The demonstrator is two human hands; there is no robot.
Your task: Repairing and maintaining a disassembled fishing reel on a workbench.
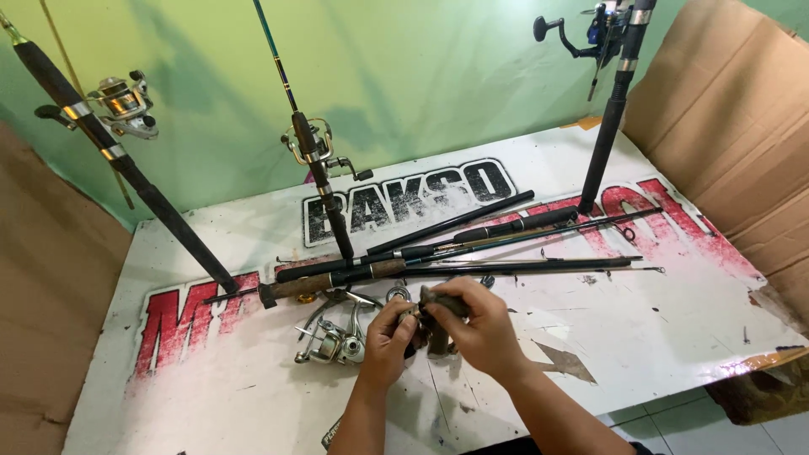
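Both hands meet over the front-middle of the white counter (666,337). Left hand (386,341) and right hand (476,324) are both clamped on 1 small dark reel part (431,313), held just above the surface. Silver spinning reel (333,341) lies on the counter just left of the left hand. Bundle of loose rods (472,248) lies flat just behind the hands. 3 rods with reels lean on the green wall (421,76): left rod (126,164), middle rod (324,181), right rod (611,109). Cardboard (733,126) stands at right.

loose reel (331,344) lies on table (657,337), rods (472,253) behind it.
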